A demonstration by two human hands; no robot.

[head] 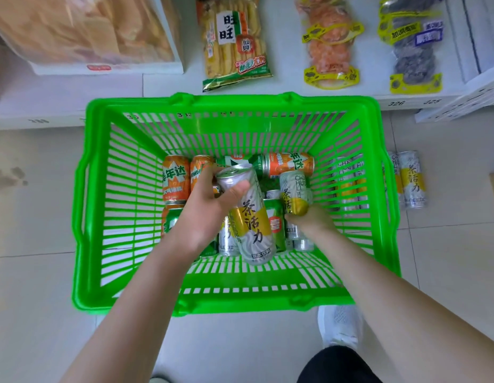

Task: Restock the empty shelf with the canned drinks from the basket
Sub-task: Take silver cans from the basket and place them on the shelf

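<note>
A green plastic basket [93, 205] sits on the floor tiles below me, holding several cans. Orange cans [176, 179] lie at its back left, one orange can [288, 164] lies sideways at the back, and green and silver cans sit in the middle. My left hand [207, 208] grips a tall silver-and-yellow tea can [250, 217], lifted above the others. My right hand [312, 218] holds a second silver-and-yellow tea can [294, 190] by its lower end, inside the basket.
Several silver tea cans [411, 179] stand on the floor right of the basket. A white low shelf [290, 78] behind the basket carries snack bags [233, 41] and a white box [74, 31]. My white shoe [340, 326] is at the basket's front right.
</note>
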